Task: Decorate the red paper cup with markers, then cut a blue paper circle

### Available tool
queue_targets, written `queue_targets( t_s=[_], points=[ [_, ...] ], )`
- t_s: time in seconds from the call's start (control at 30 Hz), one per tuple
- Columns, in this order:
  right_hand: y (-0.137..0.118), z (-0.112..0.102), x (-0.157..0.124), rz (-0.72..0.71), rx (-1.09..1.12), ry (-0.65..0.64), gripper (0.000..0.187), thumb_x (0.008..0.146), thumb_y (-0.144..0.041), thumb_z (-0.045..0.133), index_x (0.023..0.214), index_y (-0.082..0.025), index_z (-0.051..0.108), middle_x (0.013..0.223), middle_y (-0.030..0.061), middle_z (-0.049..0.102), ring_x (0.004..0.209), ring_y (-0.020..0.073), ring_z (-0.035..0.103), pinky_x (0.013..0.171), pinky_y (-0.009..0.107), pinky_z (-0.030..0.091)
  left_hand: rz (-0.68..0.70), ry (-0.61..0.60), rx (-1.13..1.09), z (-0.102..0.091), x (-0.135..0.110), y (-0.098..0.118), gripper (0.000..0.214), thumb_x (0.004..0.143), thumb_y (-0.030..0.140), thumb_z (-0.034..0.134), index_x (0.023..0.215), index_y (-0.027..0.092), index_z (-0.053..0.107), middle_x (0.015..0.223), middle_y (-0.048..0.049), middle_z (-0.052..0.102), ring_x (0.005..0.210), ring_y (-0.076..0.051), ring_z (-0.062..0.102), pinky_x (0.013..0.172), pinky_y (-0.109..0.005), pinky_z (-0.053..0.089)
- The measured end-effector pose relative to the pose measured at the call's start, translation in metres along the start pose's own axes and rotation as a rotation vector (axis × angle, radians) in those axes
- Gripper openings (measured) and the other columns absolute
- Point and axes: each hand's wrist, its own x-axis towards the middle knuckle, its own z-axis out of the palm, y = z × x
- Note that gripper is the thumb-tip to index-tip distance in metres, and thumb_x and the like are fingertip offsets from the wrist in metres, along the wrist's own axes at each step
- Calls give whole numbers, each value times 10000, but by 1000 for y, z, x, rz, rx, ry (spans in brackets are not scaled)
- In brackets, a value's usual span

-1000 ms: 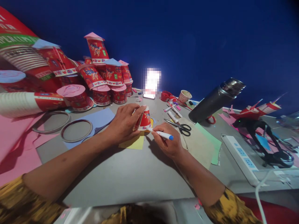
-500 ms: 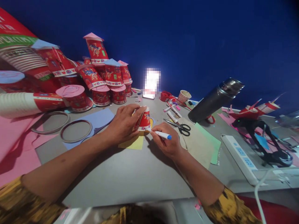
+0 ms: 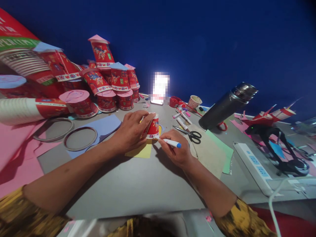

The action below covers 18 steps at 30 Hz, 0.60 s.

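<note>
The sleeves (image 3: 29, 210) are mustard yellow, blotched with dark brown.

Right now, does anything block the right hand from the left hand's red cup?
Nothing visible does: the right hand, holding a white marker, is just beside the red cup, low down; the left hand holds the cup's other side.

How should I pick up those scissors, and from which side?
Probably take the scissors by their black handles, coming from the right: the finger loops lie on that side, while the pointed blades face left and away.
</note>
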Motion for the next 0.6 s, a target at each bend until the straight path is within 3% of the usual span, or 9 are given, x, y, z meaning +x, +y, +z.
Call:
queue_targets(
  t_s=[0.37, 0.47, 0.6],
  points=[
    [2, 1, -1, -7, 12, -1, 119, 1101, -263, 594, 1038, -233, 691, 897, 57, 788, 809, 206, 725, 766, 357, 591, -7, 2, -28, -2, 0, 2, 781, 882, 198, 670, 1629, 250, 449, 1474, -192, 611, 1399, -409, 580, 1116, -617, 498],
    [0, 0, 0, 22, -7, 60, 146, 1115, -297, 577, 1043, -239, 691, 893, 55, 786, 800, 212, 739, 755, 366, 606, -19, -15, -38, 0, -2, 2, 849, 859, 182, 690, 1649, 308, 407, 1501, -169, 580, 1419, -393, 562, 1146, -616, 493],
    [0, -2, 0, 28, -17, 146, 164, 1134, -318, 558, 1107, -243, 702, 942, 66, 805, 810, 213, 757, 751, 360, 616, 2, -9, -36, 4, -4, 0, 919, 847, 145, 701, 1680, 278, 334, 1540, -184, 526, 1435, -407, 545, 1177, -629, 478]
  ],
)
